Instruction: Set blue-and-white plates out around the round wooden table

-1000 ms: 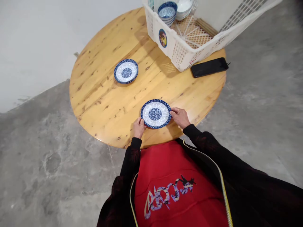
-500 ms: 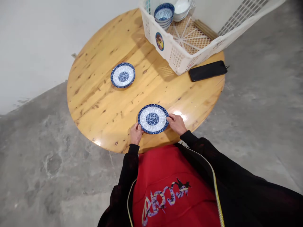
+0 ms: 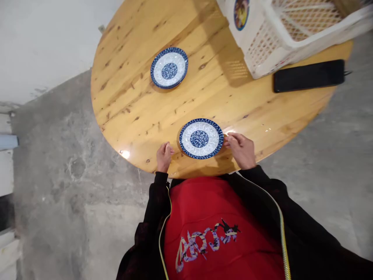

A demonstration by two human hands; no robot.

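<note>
Beneath our left hand (image 3: pixel 164 156) and right hand (image 3: pixel 241 149) spreads the wooden table (image 3: pixel 134 136). The white basket (image 3: pixel 247 44), cut off by the edge of the view, stands ahead of the right hand and further right. The black phone (image 3: pixel 309 76) lies well out to that hand's right. The near plate (image 3: pixel 201 139) sits between our hands, and the stack of plates (image 3: pixel 169 68) lies straight ahead of the left hand, well apart.

The hold is what changes: half a second ago both hands have the near plate's rim; now the left is off it, holding nothing, fingers loosely curled, though we cannot tell whether thumb and fingers meet. The right is right at the rim; touching or pinching, we cannot tell. We judge that the table bears the plate and the release is nearly complete.
</note>
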